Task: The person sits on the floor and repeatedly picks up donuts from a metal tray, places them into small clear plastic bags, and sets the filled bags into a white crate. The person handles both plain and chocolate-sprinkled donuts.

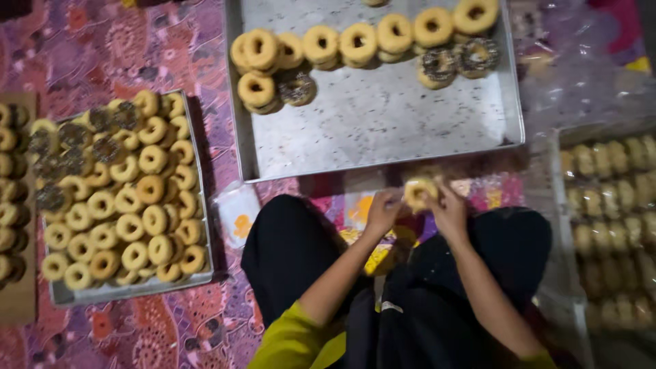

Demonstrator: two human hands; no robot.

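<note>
Dim, warm light; soft motion blur, right edge hazy.

Heaped doughnut tray (198, 205) left; large metal tray (383, 130) ahead; patterned floor cloth (75, 55).

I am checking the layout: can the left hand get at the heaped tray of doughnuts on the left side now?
Probably not at once: the left hand and right hand both hold a doughnut. Nothing blocks the way to the heaped tray.

Both forearms angle inward, bare, over the black-trousered lap. Left hand (383, 210) and right hand (447, 208) meet just above the knees, fingers curled, pinching a doughnut (418, 191) between them.
</note>
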